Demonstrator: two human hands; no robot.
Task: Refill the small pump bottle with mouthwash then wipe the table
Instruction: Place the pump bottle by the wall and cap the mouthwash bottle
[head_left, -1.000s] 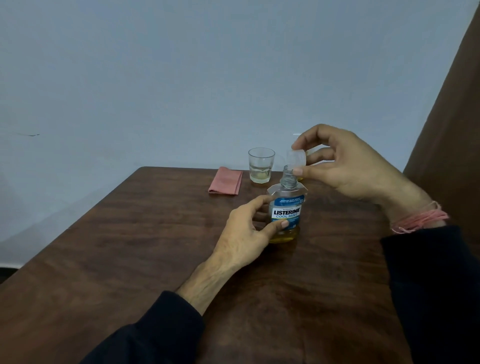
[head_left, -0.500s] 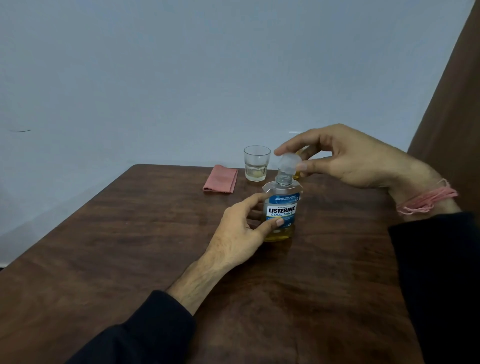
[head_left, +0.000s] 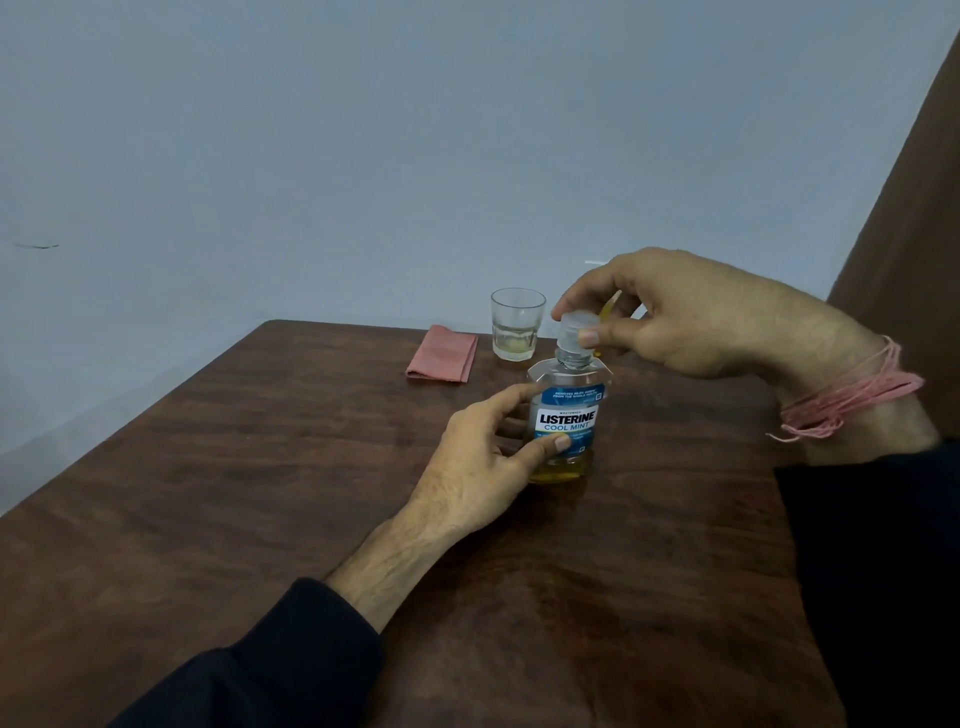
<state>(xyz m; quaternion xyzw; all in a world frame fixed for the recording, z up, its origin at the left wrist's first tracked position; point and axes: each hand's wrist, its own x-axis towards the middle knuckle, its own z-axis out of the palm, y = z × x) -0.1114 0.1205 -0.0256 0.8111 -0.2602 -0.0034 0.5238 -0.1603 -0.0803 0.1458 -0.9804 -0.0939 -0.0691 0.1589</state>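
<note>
Starting at the left of the wooden table (head_left: 260, 493), the surface looks dry and bare, with no spill that I can make out. Further along, near the far edge, a folded pink cloth (head_left: 442, 354) lies flat and untouched, so the wiping appears not yet begun. Just beside it stands a small glass (head_left: 517, 325) with a little pale liquid in the bottom.

Toward the middle, the left hand (head_left: 488, 462) is closed around the mouthwash bottle (head_left: 567, 423), thumb across the label, steadying it upright on the table; yellow liquid fills only its lowest part. Above it, the right hand (head_left: 691, 317) pinches the clear cap (head_left: 575, 332) between thumb and fingertips, right on the bottle's neck. Whether the cap is threaded on or merely resting there, I cannot tell.

The small pump bottle itself is mostly hidden: only a yellowish sliver shows behind the right hand's fingers, and I cannot say for certain that it belongs to that bottle, nor how full it is. So whether the refill is done or still ahead cannot be judged with confidence.
</note>
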